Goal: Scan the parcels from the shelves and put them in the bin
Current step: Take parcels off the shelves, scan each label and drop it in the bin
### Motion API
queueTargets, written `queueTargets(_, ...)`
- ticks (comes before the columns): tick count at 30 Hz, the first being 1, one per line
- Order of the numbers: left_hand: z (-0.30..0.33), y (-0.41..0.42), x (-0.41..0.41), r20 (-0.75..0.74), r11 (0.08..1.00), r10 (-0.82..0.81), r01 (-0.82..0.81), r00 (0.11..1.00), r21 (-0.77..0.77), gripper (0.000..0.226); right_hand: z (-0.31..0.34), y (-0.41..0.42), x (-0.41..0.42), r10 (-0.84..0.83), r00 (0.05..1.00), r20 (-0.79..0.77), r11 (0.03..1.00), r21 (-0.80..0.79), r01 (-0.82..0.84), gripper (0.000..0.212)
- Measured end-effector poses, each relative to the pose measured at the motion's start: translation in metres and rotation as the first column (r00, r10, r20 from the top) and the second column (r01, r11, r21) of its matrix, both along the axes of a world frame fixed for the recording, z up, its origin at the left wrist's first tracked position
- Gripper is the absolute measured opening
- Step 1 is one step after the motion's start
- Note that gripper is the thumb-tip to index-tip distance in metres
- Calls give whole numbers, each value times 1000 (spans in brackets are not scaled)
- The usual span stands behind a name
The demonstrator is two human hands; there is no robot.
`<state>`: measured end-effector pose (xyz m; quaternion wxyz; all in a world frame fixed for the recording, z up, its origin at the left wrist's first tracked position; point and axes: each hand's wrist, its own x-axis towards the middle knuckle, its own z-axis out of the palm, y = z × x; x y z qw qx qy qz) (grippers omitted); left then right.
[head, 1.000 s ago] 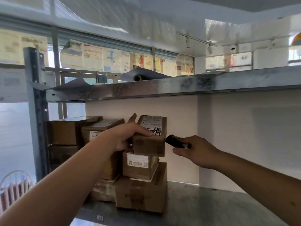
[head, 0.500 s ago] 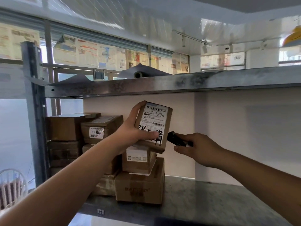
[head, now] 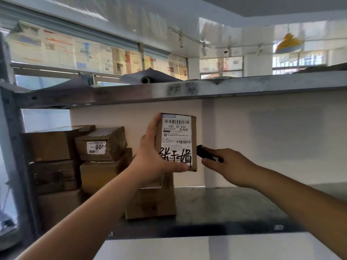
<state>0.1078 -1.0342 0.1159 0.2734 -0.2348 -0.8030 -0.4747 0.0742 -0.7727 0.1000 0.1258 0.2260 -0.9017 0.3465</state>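
Scanning is the step in hand: the left hand [head: 152, 156] grips a small brown cardboard parcel [head: 176, 141] upright above the grey metal shelf [head: 234, 207], white label facing out, while the right hand [head: 227, 164] curls round a black handheld scanner [head: 203, 152] just beside it. Next, aim at the barcode. More brown boxes [head: 75, 156] stack toward the shelf's left edge; papered windows [head: 75, 51] behind.

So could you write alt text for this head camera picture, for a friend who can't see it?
A person's left hand holds a small cardboard parcel upright, label facing the camera, while the right hand points a black scanner at it from beside its right edge. Behind, more brown boxes are stacked on a metal shelf.
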Motion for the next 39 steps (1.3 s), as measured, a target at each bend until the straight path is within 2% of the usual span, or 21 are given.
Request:
queueTargets(10,-52,57,34,45,999,38,-38,998,3,144,-32,66,72,-113,993,42,994,3,113,46)
queueTargets(13,-64,81,53,54,993,117,-116,992,-22,144,-40,90,93,-99,993,63,994,54,95,42)
queueTargets(19,-90,127,85,168,983,179,-170,969,-65,142,-63,138,136,-97,986,138,990,114,82,43)
queueTargets(26,-130,165,121,156,965,255,-242,954,-97,143,-83,187,183,-109,962,249,981,182,64,36)
queueTargets(33,-195,180,161,107,943,275,-246,955,-225,138,-141,202,222,-78,941,331,986,165,23,49)
queueTargets(39,-244,182,188,186,933,312,-263,932,-246,137,-188,204,257,-64,910,410,980,196,-20,47)
